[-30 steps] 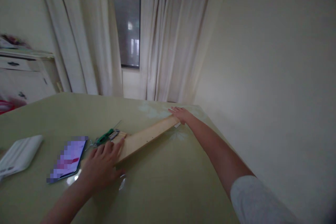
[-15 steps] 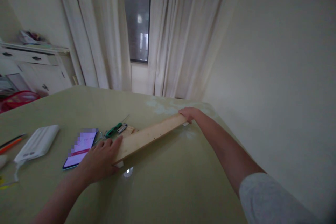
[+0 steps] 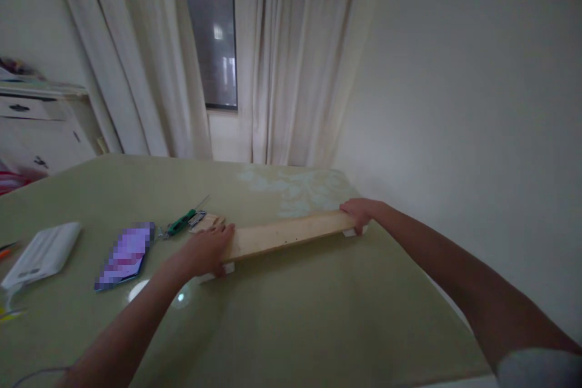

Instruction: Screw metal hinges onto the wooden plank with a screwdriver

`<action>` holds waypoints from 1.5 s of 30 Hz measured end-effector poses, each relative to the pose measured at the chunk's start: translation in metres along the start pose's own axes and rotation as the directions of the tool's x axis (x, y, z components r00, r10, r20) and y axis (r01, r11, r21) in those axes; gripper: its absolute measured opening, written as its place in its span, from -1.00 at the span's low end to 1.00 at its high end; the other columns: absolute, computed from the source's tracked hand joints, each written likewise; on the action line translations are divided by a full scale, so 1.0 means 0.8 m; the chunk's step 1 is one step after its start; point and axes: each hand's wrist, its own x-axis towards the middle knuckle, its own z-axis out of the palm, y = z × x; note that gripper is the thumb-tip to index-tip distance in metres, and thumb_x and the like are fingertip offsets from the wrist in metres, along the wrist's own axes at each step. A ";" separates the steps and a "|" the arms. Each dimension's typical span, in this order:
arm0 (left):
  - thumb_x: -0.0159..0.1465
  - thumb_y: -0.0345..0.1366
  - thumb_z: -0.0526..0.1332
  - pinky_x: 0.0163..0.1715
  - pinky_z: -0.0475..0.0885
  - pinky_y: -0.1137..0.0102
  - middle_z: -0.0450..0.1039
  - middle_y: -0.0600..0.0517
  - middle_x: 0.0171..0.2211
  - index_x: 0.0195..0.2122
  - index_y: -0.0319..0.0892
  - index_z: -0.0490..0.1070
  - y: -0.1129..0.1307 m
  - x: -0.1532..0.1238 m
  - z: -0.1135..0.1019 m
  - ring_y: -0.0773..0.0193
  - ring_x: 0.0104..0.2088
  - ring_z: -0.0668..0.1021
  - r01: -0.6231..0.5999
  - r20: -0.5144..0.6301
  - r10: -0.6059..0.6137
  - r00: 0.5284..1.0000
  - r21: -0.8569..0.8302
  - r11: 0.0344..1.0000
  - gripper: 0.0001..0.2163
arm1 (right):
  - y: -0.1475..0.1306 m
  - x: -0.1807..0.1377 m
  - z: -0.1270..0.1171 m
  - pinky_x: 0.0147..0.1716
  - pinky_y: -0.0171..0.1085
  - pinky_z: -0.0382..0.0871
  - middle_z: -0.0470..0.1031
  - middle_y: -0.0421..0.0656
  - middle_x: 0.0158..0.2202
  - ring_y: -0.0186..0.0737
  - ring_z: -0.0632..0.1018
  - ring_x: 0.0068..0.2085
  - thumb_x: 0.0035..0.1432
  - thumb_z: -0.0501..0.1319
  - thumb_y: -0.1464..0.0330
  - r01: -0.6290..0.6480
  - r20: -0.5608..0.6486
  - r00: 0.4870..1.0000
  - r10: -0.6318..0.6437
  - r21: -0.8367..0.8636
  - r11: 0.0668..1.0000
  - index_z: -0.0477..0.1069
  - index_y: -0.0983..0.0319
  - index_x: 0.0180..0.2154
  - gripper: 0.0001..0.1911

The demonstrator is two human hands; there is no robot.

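Pale wood is making up a long board (image 3: 286, 237), stretching across the middle of the counter (image 3: 327, 327), with white pieces (image 3: 230, 268) showing beneath both ends. Partly curled, the person's hands are holding it: the left hand (image 3: 209, 250) is clasping the left end, the right hand (image 3: 359, 212) the right end. Behind the left hand, small wooden pieces (image 3: 208, 222) and a green-handled screwdriver (image 3: 179, 224) are lying together; a phone (image 3: 125, 256) is resting farther left. Curtains (image 3: 295, 73) are hanging beyond.
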 end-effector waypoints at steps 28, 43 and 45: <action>0.33 0.19 0.20 0.20 0.51 0.11 0.53 -0.33 0.28 0.35 -0.30 0.33 -0.073 0.095 -0.041 -0.13 0.25 0.59 0.008 -0.344 -0.190 0.919 -0.467 0.884 -0.25 | -0.071 -0.101 0.025 0.44 0.14 0.21 0.33 0.26 0.46 0.36 0.38 0.45 -0.16 0.63 -0.13 0.085 -0.437 0.899 0.003 0.180 0.980 0.21 0.27 0.51 0.34; 0.38 -0.05 0.16 -0.19 0.44 0.07 0.56 -0.21 -0.25 -0.15 -0.16 0.65 -0.152 0.048 0.066 -0.17 -0.22 0.60 0.235 -0.618 -0.411 0.670 -0.349 0.907 -0.65 | -0.319 -0.021 0.054 -0.26 -0.21 0.37 0.58 -0.17 -0.43 -0.23 0.51 -0.36 0.48 0.20 0.13 0.568 -0.924 0.217 -0.316 -0.143 0.810 0.53 0.17 -0.35 -0.63; 0.41 -0.05 0.15 -0.17 0.44 0.03 0.61 -0.27 -0.10 -0.14 -0.15 0.68 -0.148 0.041 0.068 -0.23 -0.15 0.60 0.221 -0.617 -0.382 0.688 -0.324 0.920 -0.64 | -0.345 -0.013 0.077 -0.38 -0.22 0.25 0.50 -0.24 -0.48 -0.27 0.44 -0.43 0.49 0.16 0.18 0.588 -0.917 0.063 -0.393 -0.284 0.757 0.47 0.17 -0.39 -0.62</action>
